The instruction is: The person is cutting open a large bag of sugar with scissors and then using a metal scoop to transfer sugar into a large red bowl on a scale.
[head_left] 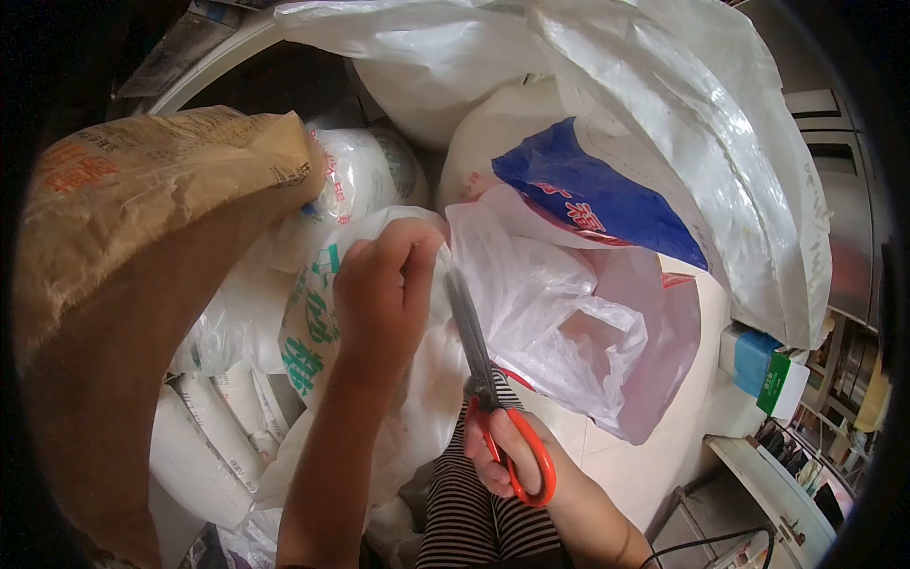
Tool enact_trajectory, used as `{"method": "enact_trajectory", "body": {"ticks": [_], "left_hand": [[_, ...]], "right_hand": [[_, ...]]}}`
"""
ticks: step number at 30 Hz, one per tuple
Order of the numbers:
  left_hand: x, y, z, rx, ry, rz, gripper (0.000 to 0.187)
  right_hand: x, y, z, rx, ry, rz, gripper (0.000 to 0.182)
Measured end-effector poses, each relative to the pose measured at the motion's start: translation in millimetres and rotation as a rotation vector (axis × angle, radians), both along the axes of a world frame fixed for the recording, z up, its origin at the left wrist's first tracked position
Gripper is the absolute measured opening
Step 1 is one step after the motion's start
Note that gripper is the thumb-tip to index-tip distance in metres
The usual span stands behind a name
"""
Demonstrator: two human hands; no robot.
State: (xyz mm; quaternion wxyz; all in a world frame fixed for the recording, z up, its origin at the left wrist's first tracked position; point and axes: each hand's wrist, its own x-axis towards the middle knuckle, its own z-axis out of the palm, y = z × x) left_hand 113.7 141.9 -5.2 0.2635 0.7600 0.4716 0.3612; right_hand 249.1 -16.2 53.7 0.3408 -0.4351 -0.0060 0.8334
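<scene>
My left hand [384,284] is closed, thumb pressed to the fingers, at the upper edge of a white plastic bag with green lettering [313,327]. The pinched edge itself is mostly hidden by the fingers. In my right hand [498,455] is a pair of scissors [466,327] with orange-red handles. Its dark blades lie close together and point up, their tips just right of my left hand and overlapping the bag's edge in this view.
A large brown paper sack [142,237] stands at the left, above stacked white packets [204,446]. On the right sits an opened sack with a clear plastic liner [540,284]. Behind it are a blue-printed sack [597,190] and a big white woven bag [682,114]. Small boxes [768,370] stand farther right.
</scene>
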Motion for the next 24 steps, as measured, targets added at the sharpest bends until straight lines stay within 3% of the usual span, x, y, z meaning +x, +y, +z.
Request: {"method": "enact_trajectory", "body": {"ticks": [14, 17, 24], "left_hand": [[-1.1, 0.9, 2.3, 0.057, 0.065, -0.071, 0.003], [-0.8, 1.1, 4.4, 0.127, 0.106, -0.074, 0.003], [-1.5, 2.7, -3.8, 0.147, 0.000, -0.021, 0.004]], "right_hand": [[4.4, 7.1, 6.8, -0.041, -0.180, 0.099, 0.042], [1.2, 4.9, 2.8, -0.038, -0.087, 0.021, 0.042], [-15.4, -12.5, -31.7, 0.105, -0.114, 0.007, 0.028]]}}
